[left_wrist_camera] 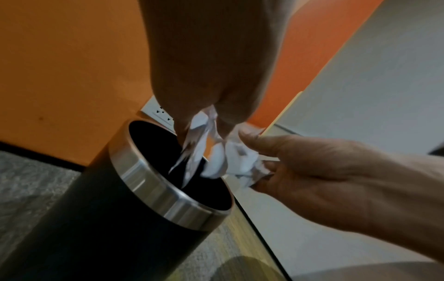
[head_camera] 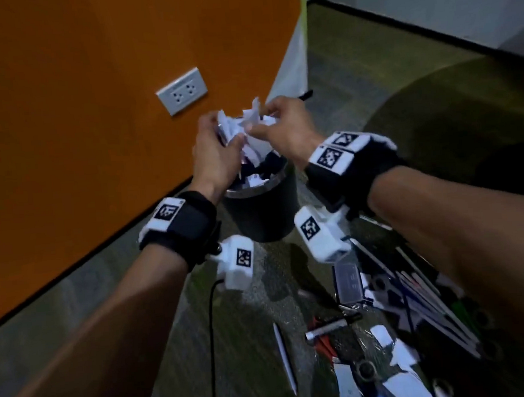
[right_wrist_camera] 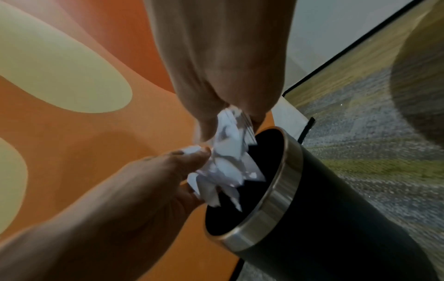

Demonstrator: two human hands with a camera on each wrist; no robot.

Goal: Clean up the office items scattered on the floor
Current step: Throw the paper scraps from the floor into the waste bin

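The crumpled paper is white and all scrunched up. It sits in the middle of the head view, a little above center, right over the open top of the trash bin. Some bits hang down toward the dark mouth of the bin, and more white scraps seem to lie inside it already.

Both hands hold the paper. The left hand has its fingers curled around one side of the wad. The right hand pinches the other side with thumb and fingers. In the left wrist view the paper hangs from the fingers just over the shiny metal rim of the bin.

The bin is black and stands on the carpet close to the orange wall, which fills the upper left of the frame. A white wall socket is on that wall, just up and left of the hands.

In the lower right of the head view there is a pile of office things on the floor: pens, markers and paper bits. A white pen lies alone near the bottom center.

This looks like the step of throwing the paper away. Next, both hands should let go so the wad drops inside, not over the rim. Then the pile still needs picking up.
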